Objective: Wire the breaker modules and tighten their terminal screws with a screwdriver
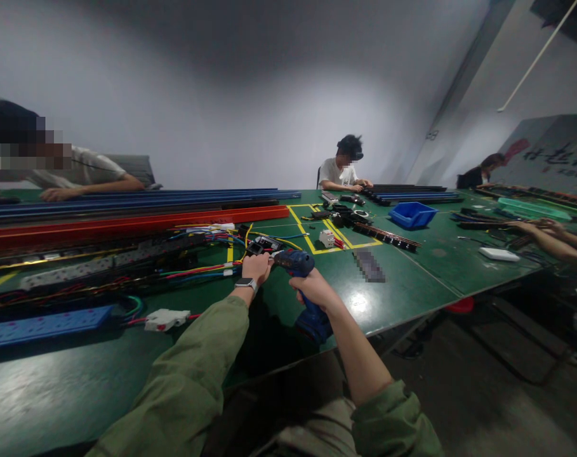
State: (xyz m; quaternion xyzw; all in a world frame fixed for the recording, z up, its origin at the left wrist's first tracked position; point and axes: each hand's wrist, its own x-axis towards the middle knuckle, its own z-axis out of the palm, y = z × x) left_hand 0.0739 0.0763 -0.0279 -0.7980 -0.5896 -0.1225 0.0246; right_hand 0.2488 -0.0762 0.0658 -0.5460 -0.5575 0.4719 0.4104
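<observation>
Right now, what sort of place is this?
Looks like an electrical assembly workshop, though I can't be certain. Signs: a long green workbench, coloured wires lying beside a blue socket strip, and a power drill in the right hand.

Prob. elec. workshop: green bench (pixel 421 273) w/ drill (pixel 292 260) & wiring (pixel 200 270).

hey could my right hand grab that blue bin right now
Probably not: the right hand is holding the blue drill, and the blue bin sits farther across the green table.
</observation>
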